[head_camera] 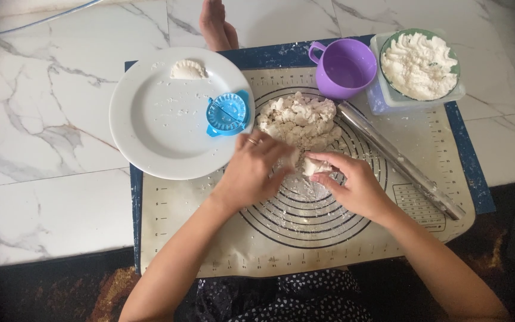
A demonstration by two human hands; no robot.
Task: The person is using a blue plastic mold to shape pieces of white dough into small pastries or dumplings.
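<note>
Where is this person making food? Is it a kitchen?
Probably a home, and the person sits on a marble floor. A baking mat lies there with dough, a rolling pin and a bowl of flour. Both hands pinch dough.

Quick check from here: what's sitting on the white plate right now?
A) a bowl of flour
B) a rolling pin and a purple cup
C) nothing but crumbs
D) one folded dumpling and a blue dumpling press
D: the white plate carries one folded dumpling near its far rim and a blue dumpling press at its right edge.
</note>
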